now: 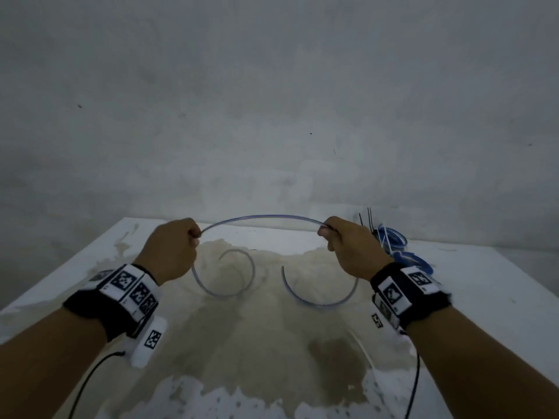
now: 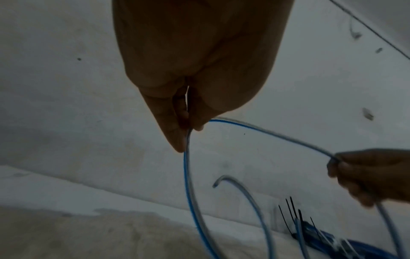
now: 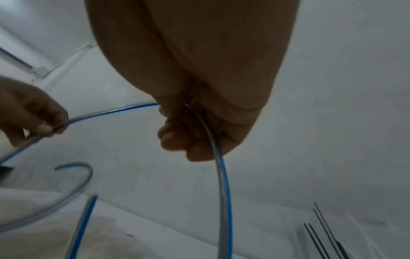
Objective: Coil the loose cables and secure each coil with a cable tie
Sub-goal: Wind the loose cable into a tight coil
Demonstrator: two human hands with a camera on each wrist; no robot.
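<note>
A clear cable with a blue stripe arches between my two hands above the white table. My left hand grips it in a fist on the left, and its free end curls down into a hook. My right hand grips the other side, and that tail hangs in a curve. In the left wrist view the cable drops from the curled fingers. The right wrist view shows the cable running down out of the closed fingers.
Coiled blue cables and several black cable ties lie at the table's far right corner, seen also as ties and ties. The tabletop has a large brownish stain. A grey wall rises behind.
</note>
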